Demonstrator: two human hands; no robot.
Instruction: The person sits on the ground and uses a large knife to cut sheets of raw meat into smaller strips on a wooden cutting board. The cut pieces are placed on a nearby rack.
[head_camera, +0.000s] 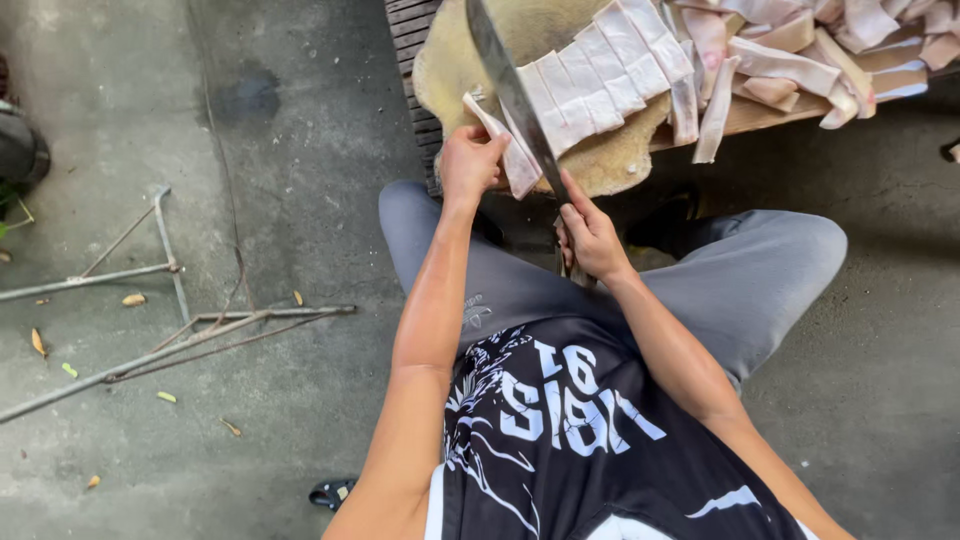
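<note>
Seen from above, a seated person in grey trousers and a black printed shirt works over a grey concrete floor (250, 420). At far left, thin bent metal rods (160, 300) lie on the floor among a few dry leaves. Moving right, the person's left hand (470, 160) is closed around the near end of a pale strip of raw pork skin and fat (500, 135), pinning it at the edge of a round, worn, yellowish wooden chopping block (600, 165). Just beside it, a long steel cleaver blade (510, 90) slants up and away across the block, its edge against the strip. The right hand (590, 235) is wrapped tight around the cleaver's handle, just below the block. On the block, to the right of the blade, sits a neat row of cut pale strips (610, 70). Further right, a loose heap of similar pinkish-white strips (800, 50) covers a slatted wooden worktop (760, 112).
</note>
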